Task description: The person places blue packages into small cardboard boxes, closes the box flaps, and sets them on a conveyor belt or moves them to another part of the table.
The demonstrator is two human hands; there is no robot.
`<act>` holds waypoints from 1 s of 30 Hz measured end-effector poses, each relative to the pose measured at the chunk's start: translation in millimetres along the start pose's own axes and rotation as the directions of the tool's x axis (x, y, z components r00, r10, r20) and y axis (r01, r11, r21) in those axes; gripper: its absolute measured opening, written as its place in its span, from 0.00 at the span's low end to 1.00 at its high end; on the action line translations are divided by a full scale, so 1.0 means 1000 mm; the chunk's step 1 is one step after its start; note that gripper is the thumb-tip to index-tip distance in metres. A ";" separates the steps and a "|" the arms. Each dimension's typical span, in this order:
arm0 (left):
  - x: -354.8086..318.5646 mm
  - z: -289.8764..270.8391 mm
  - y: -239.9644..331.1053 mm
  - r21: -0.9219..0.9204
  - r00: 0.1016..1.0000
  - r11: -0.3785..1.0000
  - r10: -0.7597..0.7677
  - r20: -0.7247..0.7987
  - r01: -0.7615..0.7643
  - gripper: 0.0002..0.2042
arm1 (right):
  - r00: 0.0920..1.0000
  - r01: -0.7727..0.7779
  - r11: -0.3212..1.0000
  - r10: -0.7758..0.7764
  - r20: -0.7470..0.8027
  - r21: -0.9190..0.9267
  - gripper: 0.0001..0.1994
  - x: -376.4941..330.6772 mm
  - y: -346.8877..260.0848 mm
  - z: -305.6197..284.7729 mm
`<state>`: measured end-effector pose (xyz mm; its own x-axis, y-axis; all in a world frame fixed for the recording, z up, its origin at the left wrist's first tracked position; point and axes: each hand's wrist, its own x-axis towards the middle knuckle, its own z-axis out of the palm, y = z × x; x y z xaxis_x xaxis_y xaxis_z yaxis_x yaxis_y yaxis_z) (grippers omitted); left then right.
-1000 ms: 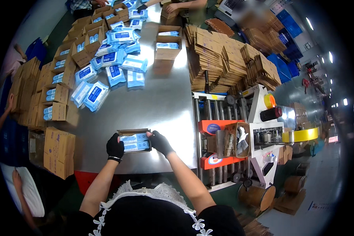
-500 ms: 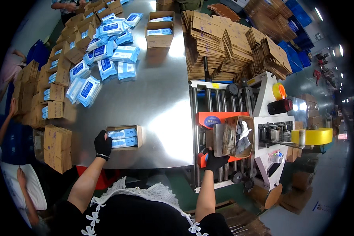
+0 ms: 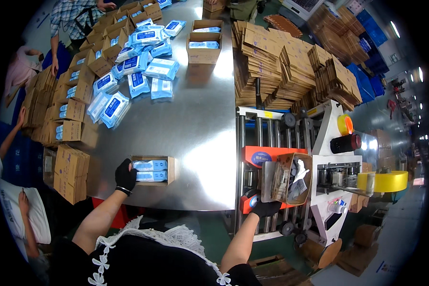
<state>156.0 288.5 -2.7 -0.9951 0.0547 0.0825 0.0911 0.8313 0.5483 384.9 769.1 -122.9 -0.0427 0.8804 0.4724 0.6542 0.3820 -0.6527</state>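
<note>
Touching left grip from right, open carton

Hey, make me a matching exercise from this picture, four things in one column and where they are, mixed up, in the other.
Things:
1. Left hand
2. Right hand
3. Yellow roll
4. Loose blue packs

Places:
A. At the right side of the white machine
B. Heaped on the metal table
C. By the lower orange panel
D. At the left end of the open carton nearest the wearer

Pairs: 1-D, 2-C, 3-A, 4-B
</note>
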 end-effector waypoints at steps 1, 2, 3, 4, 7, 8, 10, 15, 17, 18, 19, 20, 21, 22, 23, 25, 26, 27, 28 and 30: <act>0.000 0.000 -0.001 0.011 1.000 1.000 0.005 -0.004 -0.005 0.07 | 1.000 -0.002 1.000 0.002 -0.002 -0.009 0.25 0.000 0.005 0.001; 0.000 0.000 -0.001 0.022 1.000 1.000 0.012 -0.006 -0.012 0.07 | 1.000 -0.005 1.000 0.005 -0.005 -0.018 0.24 -0.001 0.011 0.001; 0.000 0.002 -0.001 0.028 1.000 0.999 0.018 -0.008 -0.018 0.07 | 1.000 -0.019 0.999 0.019 0.000 -0.032 0.23 0.000 0.009 0.000; 0.000 0.003 -0.003 0.021 1.000 1.000 0.022 -0.014 -0.022 0.08 | 0.999 -0.034 0.998 0.035 0.005 -0.046 0.23 0.000 0.006 0.002; 0.001 0.005 -0.005 -0.003 0.999 0.999 0.037 -0.018 -0.037 0.09 | 0.987 -0.141 0.978 0.150 0.053 -0.157 0.19 0.005 0.004 0.003; 0.000 0.008 -0.012 -0.014 0.999 0.999 0.029 -0.030 -0.029 0.08 | 0.976 -0.177 0.962 0.199 0.090 -0.208 0.17 0.009 -0.001 0.003; 0.000 0.010 -0.022 0.086 0.997 0.995 -0.058 0.059 0.053 0.12 | 0.954 -0.290 0.938 0.298 0.016 -0.189 0.14 0.018 0.010 0.007; -0.004 0.021 -0.034 -0.002 0.989 0.994 0.108 -0.104 -0.108 0.08 | 0.915 -0.402 0.915 0.403 0.031 -0.015 0.08 0.036 0.022 0.013; -0.003 0.024 -0.029 0.020 0.976 0.987 0.161 -0.145 -0.160 0.09 | 0.868 -0.492 0.871 0.490 0.076 0.001 0.08 0.042 0.040 0.015; -0.005 0.024 -0.034 0.011 0.981 0.990 0.141 -0.134 -0.141 0.09 | 0.907 -0.385 0.912 0.402 0.125 -0.142 0.08 0.045 0.043 0.015; -0.005 0.024 -0.037 0.000 0.985 0.992 0.125 -0.120 -0.126 0.09 | 0.913 -0.353 0.918 0.380 0.146 -0.180 0.08 0.049 0.049 0.013; -0.004 0.025 -0.041 -0.027 0.993 0.996 0.084 -0.079 -0.087 0.09 | 0.912 -0.352 0.916 0.382 0.149 -0.195 0.07 0.054 0.054 0.015; -0.006 0.031 -0.049 0.069 0.969 0.986 0.161 -0.188 -0.151 0.09 | 0.909 -0.361 0.914 0.389 0.147 -0.187 0.07 0.059 0.058 0.018; -0.006 0.029 -0.053 0.061 0.983 0.992 0.119 -0.143 -0.111 0.09 | 0.907 -0.373 0.909 0.400 0.135 -0.186 0.07 0.063 0.064 0.020; -0.007 0.030 -0.056 0.053 0.992 0.996 0.074 -0.097 -0.069 0.09 | 0.905 -0.384 0.907 0.407 0.123 -0.176 0.07 0.069 0.071 0.022; -0.009 0.031 -0.074 0.080 0.993 0.995 0.062 -0.102 -0.054 0.13 | 0.906 -0.377 0.898 0.409 0.110 -0.228 0.07 0.081 0.080 0.032; -0.010 0.033 -0.085 0.100 0.992 0.994 0.061 -0.106 -0.050 0.16 | 0.908 -0.365 0.891 0.404 0.106 -0.268 0.08 0.086 0.086 0.036; -0.009 0.034 -0.084 0.122 0.992 0.992 0.059 -0.109 -0.046 0.20 | 0.913 -0.334 0.878 0.392 0.114 -0.342 0.08 0.091 0.094 0.038; -0.008 0.034 -0.084 0.112 0.997 0.994 0.014 -0.073 -0.006 0.21 | 0.921 -0.261 0.845 0.362 0.141 -0.466 0.08 0.097 0.103 0.038; -0.006 0.030 -0.080 0.098 0.997 0.992 -0.074 0.001 0.074 0.24 | 0.928 -0.117 0.763 0.312 0.205 -0.635 0.08 0.107 0.121 0.035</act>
<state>154.0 237.8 -72.0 -0.9992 -0.0067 0.0405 0.0131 0.8834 0.4685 433.0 919.4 -172.4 0.0100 0.9935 0.1132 0.9841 0.0103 -0.1771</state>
